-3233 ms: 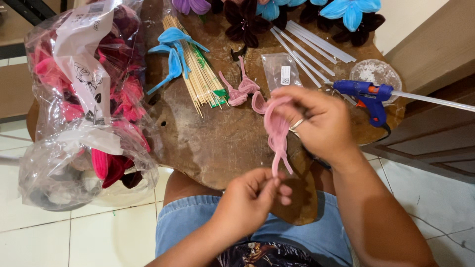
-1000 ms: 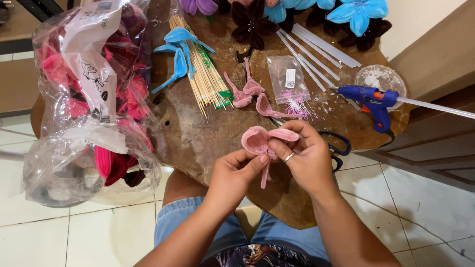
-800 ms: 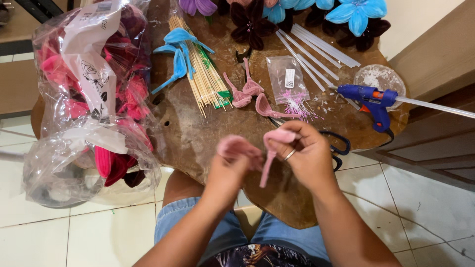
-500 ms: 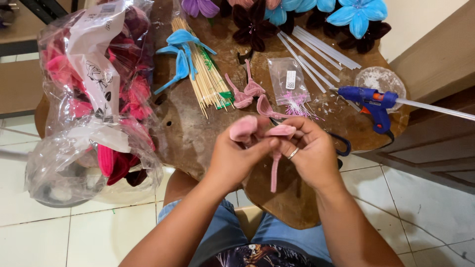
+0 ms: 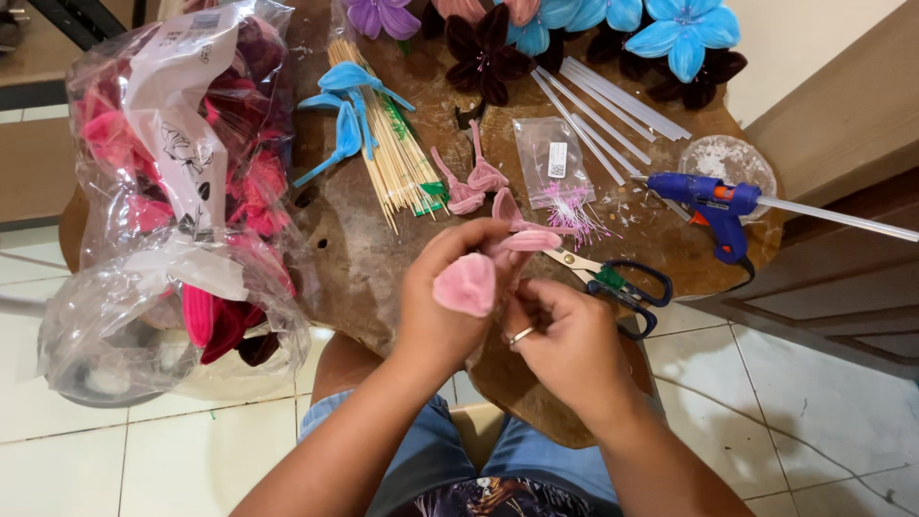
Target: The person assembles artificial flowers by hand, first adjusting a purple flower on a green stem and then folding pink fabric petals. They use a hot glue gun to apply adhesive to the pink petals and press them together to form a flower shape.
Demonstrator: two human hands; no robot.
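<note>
Centrally, over the wooden bench (image 5: 383, 278): left hand (image 5: 450, 306) pinching pink fabric petals (image 5: 466, 283), right hand (image 5: 565, 340) closed around their lower part just beside. Nearby: scissors (image 5: 613, 280), blue glue gun (image 5: 713, 206), bamboo skewers (image 5: 397, 163).

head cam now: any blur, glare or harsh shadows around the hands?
Head view: even, soft light, no harsh shadows; left hand, right hand and pink petal mostly sharp, slight softness at the fingertips; bright glare on the plastic bag; wide-angle bend at the frame edges.
</note>
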